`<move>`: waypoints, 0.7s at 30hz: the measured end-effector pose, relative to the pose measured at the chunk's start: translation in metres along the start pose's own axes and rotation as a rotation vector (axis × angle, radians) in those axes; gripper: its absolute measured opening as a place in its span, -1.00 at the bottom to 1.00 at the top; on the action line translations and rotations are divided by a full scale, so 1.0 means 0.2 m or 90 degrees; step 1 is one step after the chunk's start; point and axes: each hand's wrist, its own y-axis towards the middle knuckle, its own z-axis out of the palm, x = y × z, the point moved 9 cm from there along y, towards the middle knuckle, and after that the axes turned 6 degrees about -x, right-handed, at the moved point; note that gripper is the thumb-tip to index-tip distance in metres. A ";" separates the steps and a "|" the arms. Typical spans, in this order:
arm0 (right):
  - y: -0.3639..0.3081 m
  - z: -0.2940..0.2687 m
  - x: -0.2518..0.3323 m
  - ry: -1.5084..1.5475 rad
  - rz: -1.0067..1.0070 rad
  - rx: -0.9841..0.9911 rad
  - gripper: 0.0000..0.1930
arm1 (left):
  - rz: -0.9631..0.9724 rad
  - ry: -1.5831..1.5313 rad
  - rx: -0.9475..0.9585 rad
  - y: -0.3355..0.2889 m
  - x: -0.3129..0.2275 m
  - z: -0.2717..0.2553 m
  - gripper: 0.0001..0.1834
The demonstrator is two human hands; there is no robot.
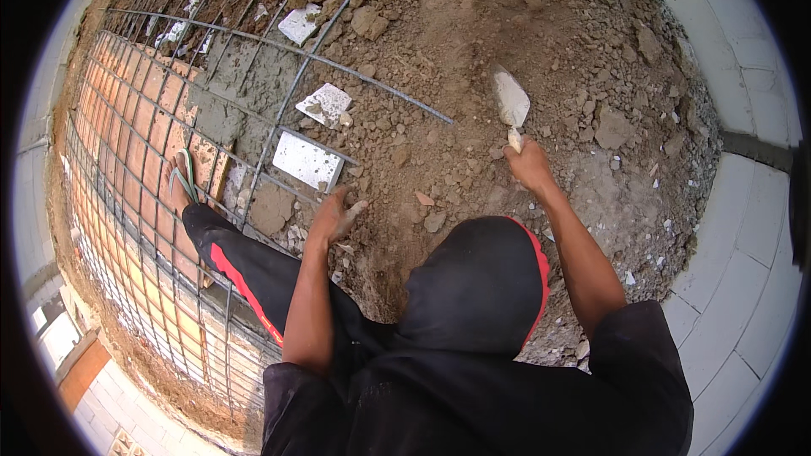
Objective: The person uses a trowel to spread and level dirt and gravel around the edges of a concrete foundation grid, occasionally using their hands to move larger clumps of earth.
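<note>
My right hand [530, 164] is closed round the pale handle of a trowel [512, 99], whose mortar-smeared blade points away from me over the loose soil. My left hand [334, 216] is low over the dirt with thumb and fingers apart, and I see nothing in it. Just beyond those fingers is a white rectangular block [306, 160] beside the end of a steel bar; whether they touch cannot be made out. A second white piece [324, 105], speckled with dirt, lies farther off, and another white chunk [299, 24] is near the crossing bars.
A rebar grid [139, 122] spans the left side over orange-brown panels [118, 88] and grey wet mortar [253, 76]. My sandalled foot [182, 181] is among the bars. Clods and rubble [615, 128] cover the soil at right, bordered by a grey block wall [718, 262].
</note>
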 end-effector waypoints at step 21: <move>-0.32 -0.21 -0.26 0.049 -0.104 0.228 -0.68 | -0.446 0.026 -0.663 -2.01 0.50 -1.06 -0.38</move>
